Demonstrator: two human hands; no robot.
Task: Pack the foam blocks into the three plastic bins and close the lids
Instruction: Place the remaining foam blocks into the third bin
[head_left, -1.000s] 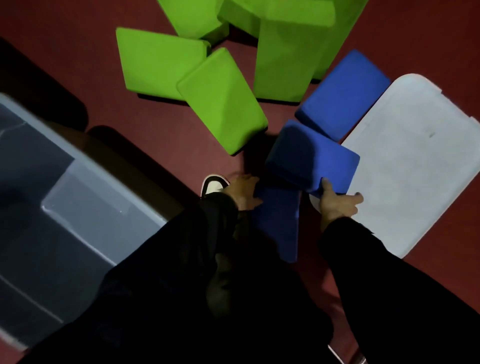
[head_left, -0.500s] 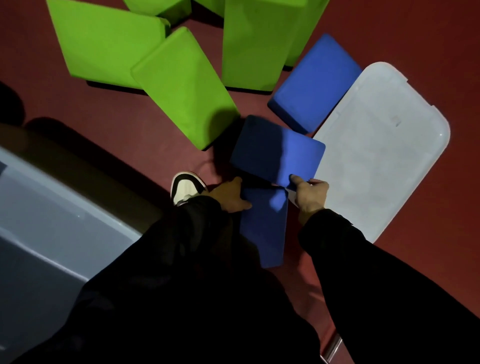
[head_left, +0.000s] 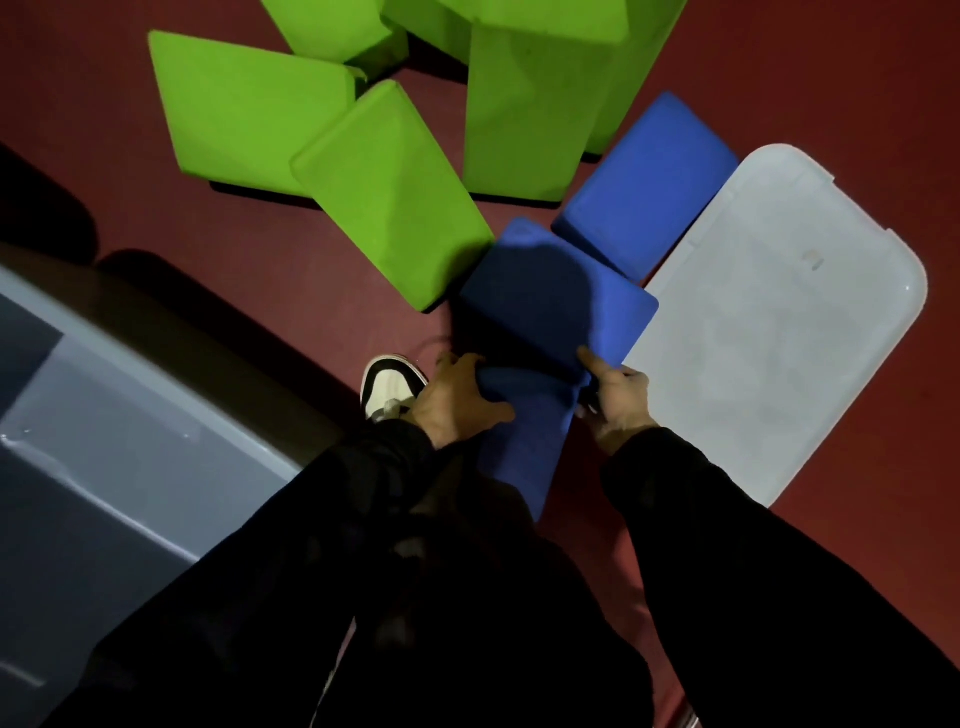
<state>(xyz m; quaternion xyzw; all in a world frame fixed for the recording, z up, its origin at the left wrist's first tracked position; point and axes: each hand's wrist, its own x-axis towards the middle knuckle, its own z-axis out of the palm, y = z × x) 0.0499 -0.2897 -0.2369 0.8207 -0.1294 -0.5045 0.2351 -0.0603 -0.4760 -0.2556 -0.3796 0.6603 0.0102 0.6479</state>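
Your left hand (head_left: 457, 402) and right hand (head_left: 615, 397) grip opposite sides of the near blue block (head_left: 524, 436) on the floor, likely to carry it into the open bin (head_left: 104, 415) at your left.

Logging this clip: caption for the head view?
Both hands, left and right, grip blue foam blocks on the red floor.

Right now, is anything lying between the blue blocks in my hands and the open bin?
Only your own shoe and leg. Left hand and right hand grip the blue blocks; the bin sits left of them, open, with bare floor between.
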